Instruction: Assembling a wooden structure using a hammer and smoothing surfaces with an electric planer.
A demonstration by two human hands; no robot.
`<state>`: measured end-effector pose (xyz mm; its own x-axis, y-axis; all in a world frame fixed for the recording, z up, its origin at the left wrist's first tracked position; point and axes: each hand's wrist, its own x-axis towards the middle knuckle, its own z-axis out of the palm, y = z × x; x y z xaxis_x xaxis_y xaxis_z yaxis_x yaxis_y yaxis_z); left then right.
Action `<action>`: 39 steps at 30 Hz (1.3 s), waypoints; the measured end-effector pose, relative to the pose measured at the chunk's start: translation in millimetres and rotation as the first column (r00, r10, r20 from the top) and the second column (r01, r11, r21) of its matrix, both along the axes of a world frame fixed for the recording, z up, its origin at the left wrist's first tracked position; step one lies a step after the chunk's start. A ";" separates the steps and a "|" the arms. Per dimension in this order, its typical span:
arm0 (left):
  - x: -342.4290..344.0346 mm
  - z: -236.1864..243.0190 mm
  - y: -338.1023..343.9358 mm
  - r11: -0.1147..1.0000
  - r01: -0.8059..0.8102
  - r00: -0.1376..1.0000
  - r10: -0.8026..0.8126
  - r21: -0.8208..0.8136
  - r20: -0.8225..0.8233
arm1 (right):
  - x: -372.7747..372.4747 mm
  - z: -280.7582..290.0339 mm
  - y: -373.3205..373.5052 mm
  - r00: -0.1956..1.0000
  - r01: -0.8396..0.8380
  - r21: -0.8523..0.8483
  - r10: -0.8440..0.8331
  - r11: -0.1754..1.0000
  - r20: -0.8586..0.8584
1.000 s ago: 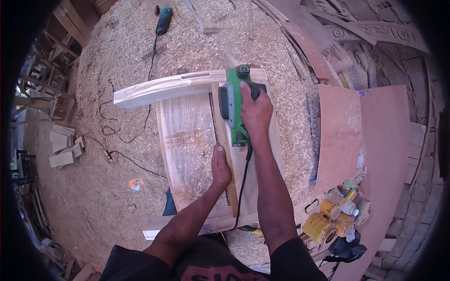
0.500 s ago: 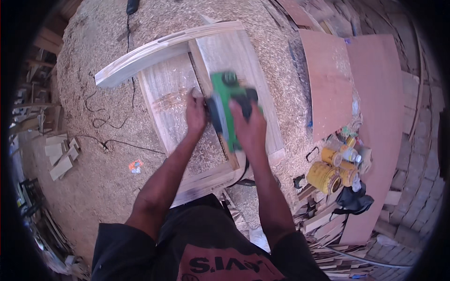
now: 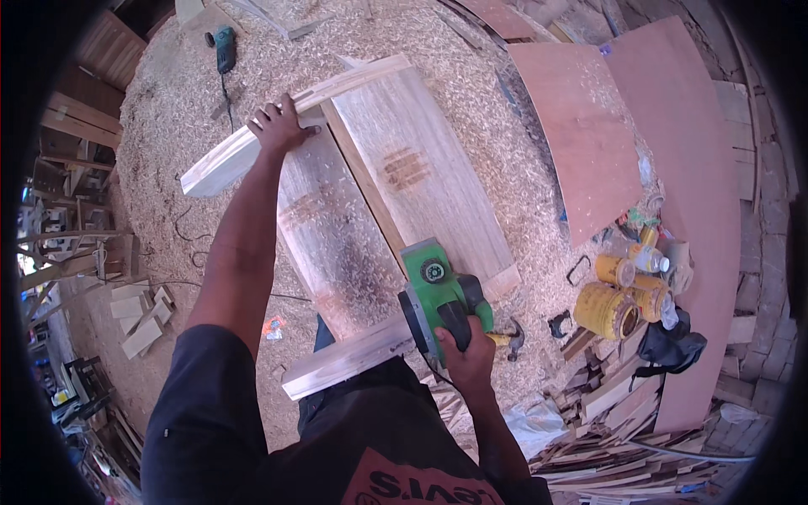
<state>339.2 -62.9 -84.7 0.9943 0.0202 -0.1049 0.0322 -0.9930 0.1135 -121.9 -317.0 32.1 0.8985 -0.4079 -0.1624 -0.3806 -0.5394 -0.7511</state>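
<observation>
My right hand is wrapped round the handle of a green electric planer. The planer rests at the near end of a wooden frame, over the near rail. At the frame's far side, my left hand lies on the thick far rail with its fingers spread over the edge. Between the rails run two wide boards, a right panel and a left panel strewn with shavings. A narrow wooden strip stands between them. Rough brown patches mark both panels.
Wood shavings cover the ground. A corded power tool lies at the far left. To the right are a hammer, yellow jars, a black bag, reddish sheets and offcuts.
The planer has come toward me along the strip, in my right hand. My left hand has left the middle of the frame for the far rail. The view has shifted slightly.
</observation>
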 end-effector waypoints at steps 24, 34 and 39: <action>18.0 31.9 27.0 0.932 -0.002 0.944 -0.117 -0.362 -0.308 | 380.7 -1.9 85.5 0.971 -0.024 -0.190 0.068 0.982 0.231; 20.6 19.3 30.5 0.924 0.017 0.942 -0.143 -0.383 -0.303 | 313.4 -38.1 49.3 0.939 -0.027 -0.262 0.114 0.965 0.325; 20.7 25.1 21.2 0.956 0.001 0.959 -0.083 -0.292 -0.270 | 166.8 -7.9 42.0 0.982 0.039 0.080 -0.053 0.996 0.182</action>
